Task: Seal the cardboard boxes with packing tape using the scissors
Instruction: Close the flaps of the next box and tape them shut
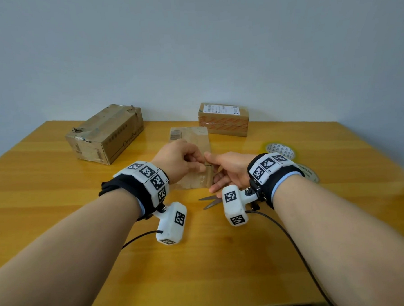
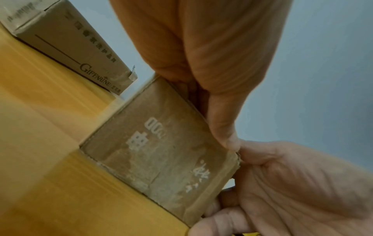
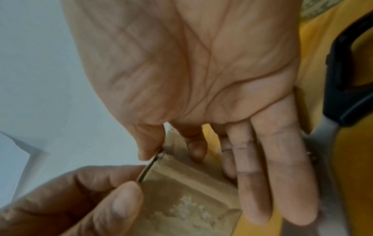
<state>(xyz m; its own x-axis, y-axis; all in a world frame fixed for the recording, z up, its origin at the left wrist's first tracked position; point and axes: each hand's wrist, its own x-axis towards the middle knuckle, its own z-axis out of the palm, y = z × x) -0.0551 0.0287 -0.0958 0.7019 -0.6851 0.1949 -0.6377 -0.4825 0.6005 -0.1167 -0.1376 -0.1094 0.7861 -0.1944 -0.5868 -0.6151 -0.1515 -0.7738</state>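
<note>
Evidently early: both the left hand and right hand pinch the near top edge of the flat box (no fresh tape visible); scissors lie just nearer, tape roll to its right.

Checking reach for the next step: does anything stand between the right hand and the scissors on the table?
Nothing visible does. The scissors lie open on the table just nearer the person than the right hand, which pinches the flat cardboard box with the left hand. Only the right wrist camera hides their handles.
</note>
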